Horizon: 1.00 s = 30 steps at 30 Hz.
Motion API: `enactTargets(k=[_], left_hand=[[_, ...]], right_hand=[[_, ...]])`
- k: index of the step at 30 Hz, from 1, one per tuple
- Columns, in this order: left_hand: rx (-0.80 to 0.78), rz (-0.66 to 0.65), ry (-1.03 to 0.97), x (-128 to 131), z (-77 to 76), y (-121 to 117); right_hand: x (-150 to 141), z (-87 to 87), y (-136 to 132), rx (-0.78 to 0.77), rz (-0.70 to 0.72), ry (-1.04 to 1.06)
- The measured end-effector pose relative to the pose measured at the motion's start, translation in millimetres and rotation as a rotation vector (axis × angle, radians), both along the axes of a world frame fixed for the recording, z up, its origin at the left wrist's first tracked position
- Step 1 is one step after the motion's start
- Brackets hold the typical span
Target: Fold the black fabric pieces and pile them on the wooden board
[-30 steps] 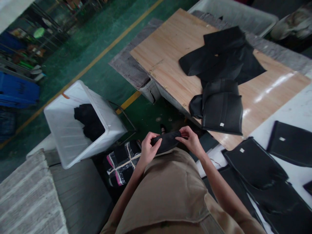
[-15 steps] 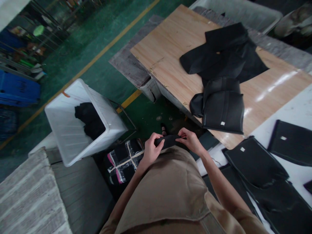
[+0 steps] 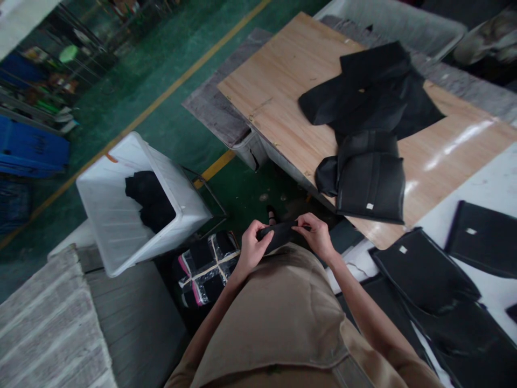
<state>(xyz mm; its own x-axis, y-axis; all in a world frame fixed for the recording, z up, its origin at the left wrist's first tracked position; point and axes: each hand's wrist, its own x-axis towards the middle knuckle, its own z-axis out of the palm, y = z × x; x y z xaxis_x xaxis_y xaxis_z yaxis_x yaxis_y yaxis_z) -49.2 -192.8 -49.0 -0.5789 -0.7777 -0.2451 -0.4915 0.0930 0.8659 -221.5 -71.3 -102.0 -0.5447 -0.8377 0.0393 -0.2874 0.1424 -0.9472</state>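
Note:
A strip of black fabric (image 3: 281,235) is stretched between my two hands, in front of the brown apron (image 3: 278,307). My left hand (image 3: 253,246) pinches its left end, the thumb lying on top. At the other end, my right hand (image 3: 315,235) grips the edge between thumb and fingers. The lower part of the fabric is hidden behind the apron. To the right, a stack of black padded pieces (image 3: 370,183) with a small white label rests on the wooden board (image 3: 278,81), and loose black cloth (image 3: 375,91) lies behind it.
A white bin (image 3: 109,215) with black pieces inside stands at the left. Beside it is a strapped, plastic-wrapped bundle (image 3: 208,267). More black panels (image 3: 428,269) lie on a white surface at the right. A grey fabric-covered block (image 3: 48,323) fills the lower left.
The black strip has shifted slightly in my fingers and looks flatter and straighter between them. Both hands keep nearly the same place. The view has moved very little.

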Motion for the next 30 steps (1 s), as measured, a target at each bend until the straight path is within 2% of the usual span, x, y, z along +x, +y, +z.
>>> enactTargets(k=[5,8,10,12,15,17,21,23,25,27,30], left_hand=[[0.062,0.088,-0.012,0,-3.2,0],[0.111,0.157,0.009,0,-7.1,-2],[0.121,0.189,0.031,1,-10.5,-4],[0.121,0.191,0.039,2,-13.0,-6],[0.122,0.172,0.032,3,-13.2,-9],[0.122,0.161,0.027,3,-11.4,-9],[0.145,0.127,0.032,1,-8.3,-7],[0.170,0.110,0.048,1,-7.3,-7],[0.188,0.111,0.063,2,-5.8,-6],[0.208,0.119,0.084,3,-3.1,-7],[0.262,0.095,0.119,2,1.8,-10]], right_hand=[[18,9.0,0,0.039,-0.011,0.346],[32,14.5,0,0.008,0.109,0.429],[36,16.2,1,-0.024,0.197,0.359],[34,16.8,1,-0.026,0.212,0.220],[26,17.8,-1,0.017,0.084,0.006],[20,19.3,-5,0.059,0.040,-0.035],[18,23.9,-14,0.097,0.145,0.109],[19,26.5,-18,0.073,0.140,0.134],[20,29.5,-19,0.016,0.146,0.062],[19,32.8,-17,-0.033,0.223,-0.091],[15,37.8,-14,0.013,0.305,-0.302]])
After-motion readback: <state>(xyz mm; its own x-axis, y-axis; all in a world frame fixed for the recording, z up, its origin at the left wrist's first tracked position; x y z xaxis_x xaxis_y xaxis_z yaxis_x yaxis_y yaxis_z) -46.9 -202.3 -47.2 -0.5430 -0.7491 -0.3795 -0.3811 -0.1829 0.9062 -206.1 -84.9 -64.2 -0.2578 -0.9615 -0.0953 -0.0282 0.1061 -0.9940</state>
